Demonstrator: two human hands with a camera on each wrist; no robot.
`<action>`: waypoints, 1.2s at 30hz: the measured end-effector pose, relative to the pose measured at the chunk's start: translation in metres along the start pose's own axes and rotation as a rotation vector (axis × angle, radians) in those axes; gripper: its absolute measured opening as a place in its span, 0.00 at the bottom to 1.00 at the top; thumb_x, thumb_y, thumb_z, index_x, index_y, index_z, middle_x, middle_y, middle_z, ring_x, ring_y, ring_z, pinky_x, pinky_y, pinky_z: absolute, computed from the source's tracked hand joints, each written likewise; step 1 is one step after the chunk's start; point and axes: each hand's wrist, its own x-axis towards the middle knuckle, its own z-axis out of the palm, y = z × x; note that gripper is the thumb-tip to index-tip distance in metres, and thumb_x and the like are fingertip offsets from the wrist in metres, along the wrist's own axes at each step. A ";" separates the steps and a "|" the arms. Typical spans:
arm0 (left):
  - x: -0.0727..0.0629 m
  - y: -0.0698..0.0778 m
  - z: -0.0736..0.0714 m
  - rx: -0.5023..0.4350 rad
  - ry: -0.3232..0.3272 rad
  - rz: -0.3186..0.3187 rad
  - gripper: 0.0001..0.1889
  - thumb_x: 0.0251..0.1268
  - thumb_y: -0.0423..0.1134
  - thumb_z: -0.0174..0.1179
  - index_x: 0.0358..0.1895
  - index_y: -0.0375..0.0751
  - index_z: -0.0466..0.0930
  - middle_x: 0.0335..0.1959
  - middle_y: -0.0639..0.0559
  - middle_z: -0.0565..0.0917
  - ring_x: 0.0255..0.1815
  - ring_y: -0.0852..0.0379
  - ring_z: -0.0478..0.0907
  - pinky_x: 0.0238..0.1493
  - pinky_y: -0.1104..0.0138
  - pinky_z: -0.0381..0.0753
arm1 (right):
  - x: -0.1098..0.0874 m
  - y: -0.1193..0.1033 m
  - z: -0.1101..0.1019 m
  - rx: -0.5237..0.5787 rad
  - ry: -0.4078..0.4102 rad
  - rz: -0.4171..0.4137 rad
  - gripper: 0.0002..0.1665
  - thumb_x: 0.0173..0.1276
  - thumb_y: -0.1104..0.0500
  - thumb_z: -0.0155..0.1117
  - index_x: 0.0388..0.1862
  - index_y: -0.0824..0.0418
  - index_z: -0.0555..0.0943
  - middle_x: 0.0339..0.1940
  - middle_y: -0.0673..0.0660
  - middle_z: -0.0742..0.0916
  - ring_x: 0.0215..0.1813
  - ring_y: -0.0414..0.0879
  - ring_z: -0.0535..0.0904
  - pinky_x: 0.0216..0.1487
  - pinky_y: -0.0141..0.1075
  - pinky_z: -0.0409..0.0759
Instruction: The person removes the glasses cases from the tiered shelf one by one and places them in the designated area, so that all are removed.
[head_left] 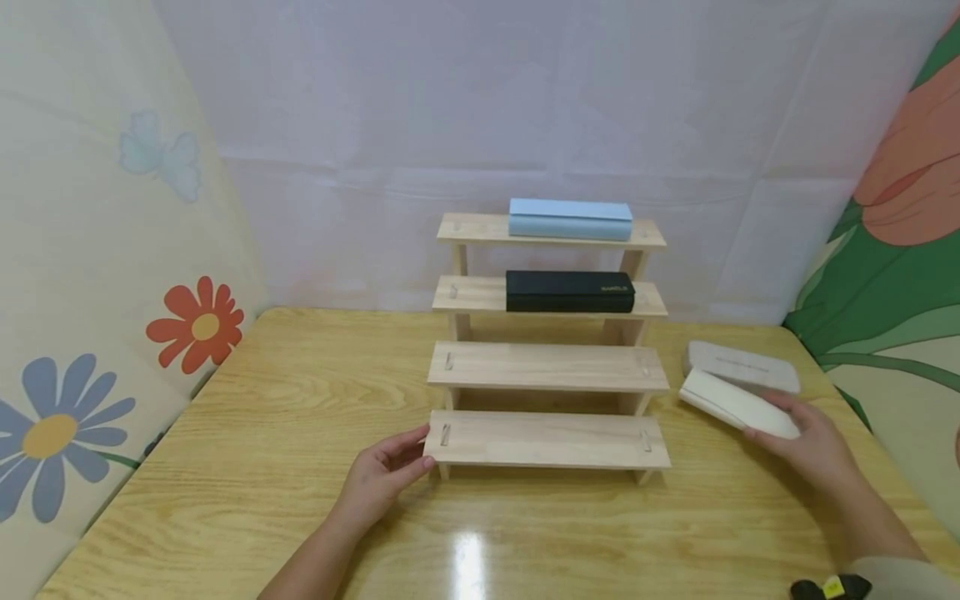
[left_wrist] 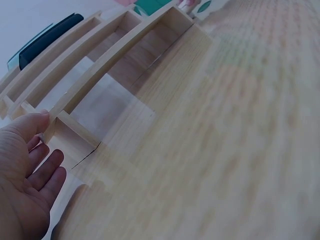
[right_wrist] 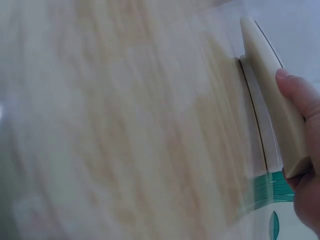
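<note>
A tiered wooden display stand [head_left: 547, 437] with several steps stands on the table. Its lowest board is pinched at the left end by my left hand [head_left: 382, 471], thumb at the front edge. In the left wrist view the other fingers hang loosely beside the stand's leg. My right hand [head_left: 813, 442] grips a white glasses case [head_left: 735, 404] at its right end, tilted, right of the stand. Behind that lies a pale grey glasses case [head_left: 750, 364], partly covered by the white one. A light blue glasses case [head_left: 570, 221] rests on the top step, a black one [head_left: 570, 292] on the step below.
The wood-grain table [head_left: 300, 417] extends to both sides of the stand. A white cloth [head_left: 525, 100] hangs behind it. Flower-printed panels [head_left: 75, 250] flank the table left and right. A small black item with a yellow mark [head_left: 831, 587] shows by the right sleeve.
</note>
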 end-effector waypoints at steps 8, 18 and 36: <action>0.000 0.000 -0.001 0.003 -0.001 0.001 0.26 0.59 0.31 0.68 0.61 0.31 0.75 0.60 0.35 0.79 0.50 0.67 0.81 0.51 0.75 0.82 | 0.000 0.005 0.005 -0.024 -0.004 -0.008 0.48 0.65 0.43 0.67 0.70 0.74 0.63 0.67 0.82 0.66 0.65 0.78 0.61 0.61 0.69 0.62; 0.000 -0.001 -0.001 0.015 0.003 0.007 0.25 0.59 0.32 0.68 0.61 0.32 0.75 0.61 0.36 0.79 0.57 0.51 0.81 0.53 0.74 0.82 | 0.002 0.009 0.008 -0.023 -0.014 -0.004 0.48 0.66 0.43 0.66 0.71 0.72 0.61 0.67 0.83 0.64 0.65 0.79 0.60 0.61 0.70 0.61; 0.000 0.001 0.000 -0.006 -0.006 0.010 0.26 0.59 0.30 0.67 0.61 0.30 0.75 0.61 0.34 0.78 0.48 0.70 0.81 0.52 0.75 0.82 | 0.004 0.015 0.010 -0.063 -0.021 -0.016 0.48 0.65 0.45 0.68 0.72 0.72 0.60 0.67 0.83 0.64 0.66 0.80 0.57 0.62 0.72 0.57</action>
